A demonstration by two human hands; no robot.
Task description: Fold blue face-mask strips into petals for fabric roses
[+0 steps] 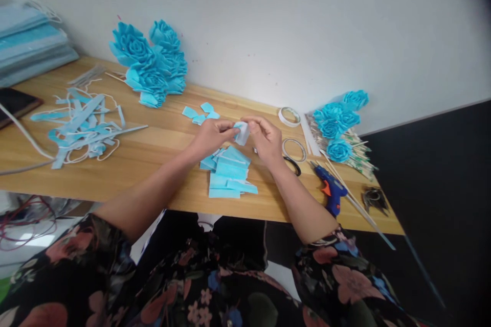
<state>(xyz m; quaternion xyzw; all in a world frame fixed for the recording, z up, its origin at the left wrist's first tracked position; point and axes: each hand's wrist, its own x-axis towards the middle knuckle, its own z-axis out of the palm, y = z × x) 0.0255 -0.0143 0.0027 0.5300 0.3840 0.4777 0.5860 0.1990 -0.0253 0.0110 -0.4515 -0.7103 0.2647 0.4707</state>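
Note:
Between my two hands is a small pale blue-and-white piece of mask fabric (241,134). My left hand (215,135) pinches its left side, and the fingers of my right hand (265,138) close on its right edge. Just below them lies a loose pile of cut blue fabric pieces (229,169), some overlapping. Several small blue petal-shaped pieces (199,114) rest on the table behind my left hand. A white tape roll (289,116), a thinner tape ring (294,149) and a black tape roll (292,166) sit to the right of my right hand.
Blue fabric roses (153,64) stand at the back left, more roses (337,120) at the right. Scrap strips and ear loops (84,125) spread over the left. A stack of masks (32,43) fills the far left. A blue glue gun (330,188) lies near the front right edge.

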